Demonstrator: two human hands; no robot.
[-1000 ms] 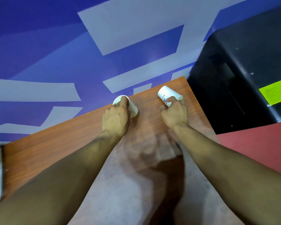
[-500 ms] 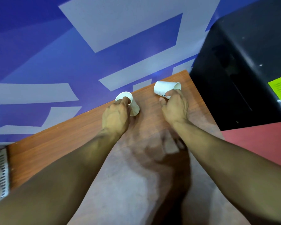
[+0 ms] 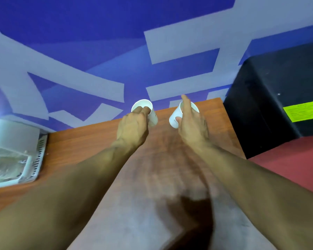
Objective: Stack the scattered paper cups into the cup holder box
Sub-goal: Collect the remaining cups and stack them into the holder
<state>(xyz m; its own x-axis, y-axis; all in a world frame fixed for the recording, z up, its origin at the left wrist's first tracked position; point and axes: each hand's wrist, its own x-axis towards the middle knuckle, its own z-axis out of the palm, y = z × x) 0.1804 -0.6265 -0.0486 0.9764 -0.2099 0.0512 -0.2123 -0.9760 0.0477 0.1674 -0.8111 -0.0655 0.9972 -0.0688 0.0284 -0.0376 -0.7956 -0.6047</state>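
Two white paper cups are held above the far edge of the wooden table (image 3: pixel 83 141). My left hand (image 3: pixel 133 127) grips the left cup (image 3: pixel 143 107), with a finger hooked over its rim, mouth tilted up and away. My right hand (image 3: pixel 192 127) holds the right cup (image 3: pixel 175 117) between thumb and fingers, with the index finger sticking up past its rim. At the left edge stands a white slatted box (image 3: pixel 37 159) with pale stacked items inside, blurred.
A blue wall with grey shapes (image 3: pixel 152 51) runs right behind the table. A large black box with a yellow label (image 3: pixel 278 105) stands to the right, beside the table's end. Red floor (image 3: pixel 296 168) lies below it.
Both hands have lifted their cups off the table and turned them mouth-up. The view has swung left, bringing the white slatted box into sight.
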